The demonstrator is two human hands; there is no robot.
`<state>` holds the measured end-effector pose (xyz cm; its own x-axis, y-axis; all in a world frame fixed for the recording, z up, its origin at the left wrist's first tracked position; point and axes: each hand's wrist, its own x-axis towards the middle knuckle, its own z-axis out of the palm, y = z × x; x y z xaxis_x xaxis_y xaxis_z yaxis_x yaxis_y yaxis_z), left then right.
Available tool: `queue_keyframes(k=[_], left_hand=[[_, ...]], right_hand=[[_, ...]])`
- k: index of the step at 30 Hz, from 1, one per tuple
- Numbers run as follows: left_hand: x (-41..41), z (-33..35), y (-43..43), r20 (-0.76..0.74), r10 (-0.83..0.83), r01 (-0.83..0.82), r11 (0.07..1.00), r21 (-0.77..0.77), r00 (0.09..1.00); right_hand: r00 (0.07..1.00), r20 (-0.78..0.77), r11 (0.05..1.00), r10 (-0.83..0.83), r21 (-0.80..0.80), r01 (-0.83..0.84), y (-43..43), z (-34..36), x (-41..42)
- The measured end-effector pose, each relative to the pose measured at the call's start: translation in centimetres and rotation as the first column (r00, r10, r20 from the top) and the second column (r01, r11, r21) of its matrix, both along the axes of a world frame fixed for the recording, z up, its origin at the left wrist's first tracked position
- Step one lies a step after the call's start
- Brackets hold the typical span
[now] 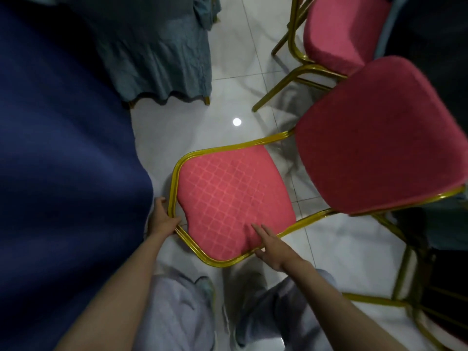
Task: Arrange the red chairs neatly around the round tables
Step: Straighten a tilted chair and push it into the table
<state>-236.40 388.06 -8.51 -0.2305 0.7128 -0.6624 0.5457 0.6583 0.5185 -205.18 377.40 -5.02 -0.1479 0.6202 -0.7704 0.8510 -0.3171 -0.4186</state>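
**Entry: chair placement, one chair in hand**

1. Chair (372, 138): red, gilt frame (172, 184). Its back (233, 198) lay between my two grips. The seat ran off beyond the right grip, up and to the right.
2. Left grip (163, 219): closed round the frame at the back's left corner.
3. Right grip (272, 245): open, fingers straight, laid on the pad by its lower edge and holding nothing.
4. Bench (63, 148): under blue cloth, just left of the left grip.
5. Second chair (342, 31): well beyond the right grip, its legs near the held chair's seat.
6. Grey skirted cloth (157, 51): well ahead of the left grip, on the tiled floor (228, 97).

Step, as I judged it: taking this chair by its back to set it in place, with only one side held. The next move called for the right grip to close on the frame opposite the left. I would then steer the chair with both grips, keeping its legs clear of the second chair. I could not tell which bench it was meant for.
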Motion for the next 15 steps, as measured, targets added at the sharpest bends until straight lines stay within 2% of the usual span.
queue_keyframes(k=[4, 7, 15], left_hand=[[-0.7, 7.0, -0.8, 0.075, 0.029, -0.034, 0.997, 0.069, 0.997], [-0.8, 11.8, -1.7, 0.103, 0.05, -0.061, 0.993, 0.104, 0.993], [-0.9, 24.1, -2.5, 0.087, 0.033, -0.046, 0.987, 0.156, 0.996]], right_hand=[[0.999, 0.0, 0.997, -0.055, 0.049, 0.055, -0.3, 6.7, -1.2], [0.997, 0.014, 0.996, -0.081, 0.027, 0.08, -1.1, 11.4, -2.0], [0.999, -0.036, 1.0, 0.005, -0.022, -0.006, -2.1, 22.0, -4.2]])
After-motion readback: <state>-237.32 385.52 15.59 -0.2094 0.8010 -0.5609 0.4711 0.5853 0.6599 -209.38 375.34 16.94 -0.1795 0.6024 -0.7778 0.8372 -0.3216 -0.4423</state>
